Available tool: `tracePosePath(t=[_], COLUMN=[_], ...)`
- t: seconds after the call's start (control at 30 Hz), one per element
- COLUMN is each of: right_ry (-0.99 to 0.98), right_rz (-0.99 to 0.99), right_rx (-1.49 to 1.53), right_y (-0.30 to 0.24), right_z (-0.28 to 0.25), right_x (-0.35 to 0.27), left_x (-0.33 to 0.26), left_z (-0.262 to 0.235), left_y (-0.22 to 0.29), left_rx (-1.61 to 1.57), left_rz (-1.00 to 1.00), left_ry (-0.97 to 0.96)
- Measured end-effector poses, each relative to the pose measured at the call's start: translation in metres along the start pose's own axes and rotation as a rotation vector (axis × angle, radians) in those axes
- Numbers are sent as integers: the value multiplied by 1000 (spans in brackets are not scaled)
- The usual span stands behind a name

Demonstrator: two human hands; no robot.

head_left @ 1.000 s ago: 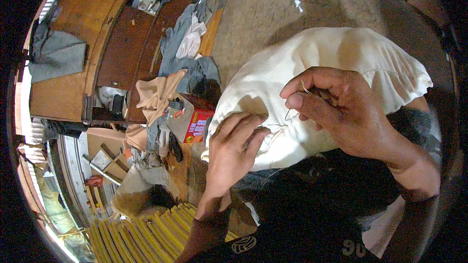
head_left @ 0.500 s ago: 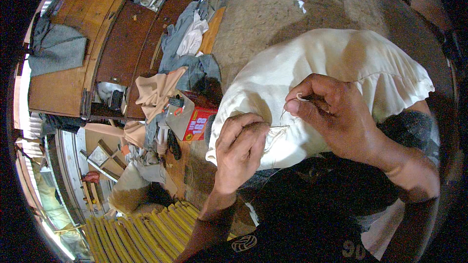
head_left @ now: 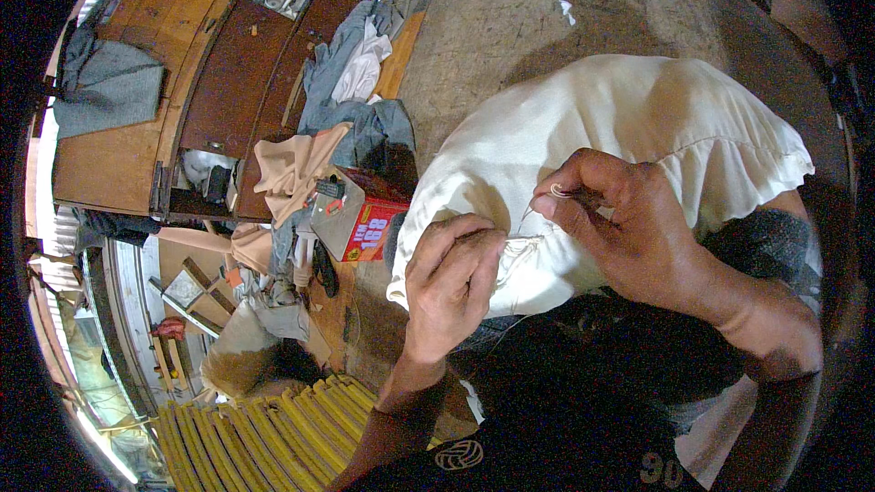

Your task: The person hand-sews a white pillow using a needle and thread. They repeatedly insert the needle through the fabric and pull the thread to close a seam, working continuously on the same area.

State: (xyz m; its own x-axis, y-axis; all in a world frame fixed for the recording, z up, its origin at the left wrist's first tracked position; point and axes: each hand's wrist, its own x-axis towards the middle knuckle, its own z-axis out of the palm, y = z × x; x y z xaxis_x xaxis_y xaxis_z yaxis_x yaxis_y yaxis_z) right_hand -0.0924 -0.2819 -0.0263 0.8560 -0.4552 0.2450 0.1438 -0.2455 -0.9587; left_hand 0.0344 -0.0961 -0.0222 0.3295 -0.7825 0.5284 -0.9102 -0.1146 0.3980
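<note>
A cream cloth [head_left: 629,100] is draped over my lap, with a seam and ruffled edge at its right end. At the cloth's near left part, my left hand [head_left: 453,278] is closed with curled fingers, gripping the fabric. My right hand [head_left: 624,219] hovers just right of it, thumb and forefinger pinched on a thin sewing needle [head_left: 526,216] that points down toward the cloth. A small pale loop [head_left: 560,191] sticks out above the pinch. Between the hands lie loose strands of thread [head_left: 523,246] on the fabric. The left fingertips are partly hidden.
A red and silver tin [head_left: 357,219] stands to the left, with scissors [head_left: 324,271] near it. Peach cloth [head_left: 296,169] and blue-grey garments [head_left: 342,82] are piled behind. Wooden cabinets [head_left: 137,137] line the left, and a yellow slatted bench [head_left: 273,437] lies at lower left.
Both hands hold nearly the same pose. My right hand has shifted very slightly, and the pale loop at its fingertips looks a little different.
</note>
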Motion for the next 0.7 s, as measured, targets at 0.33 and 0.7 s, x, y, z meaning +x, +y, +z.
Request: tracePosePath(t=[0.33, 0.7], right_ry=[-59, -103], right_rz=[80, 77], right_rx=[51, 123], right_y=[-1, 5], right_z=[-1, 1], right_x=[2, 5], left_x=[2, -5], left_z=[2, -7], left_y=[1, 6], left_rx=[-11, -148], left_rz=[-10, -150], left_ry=[20, -88])
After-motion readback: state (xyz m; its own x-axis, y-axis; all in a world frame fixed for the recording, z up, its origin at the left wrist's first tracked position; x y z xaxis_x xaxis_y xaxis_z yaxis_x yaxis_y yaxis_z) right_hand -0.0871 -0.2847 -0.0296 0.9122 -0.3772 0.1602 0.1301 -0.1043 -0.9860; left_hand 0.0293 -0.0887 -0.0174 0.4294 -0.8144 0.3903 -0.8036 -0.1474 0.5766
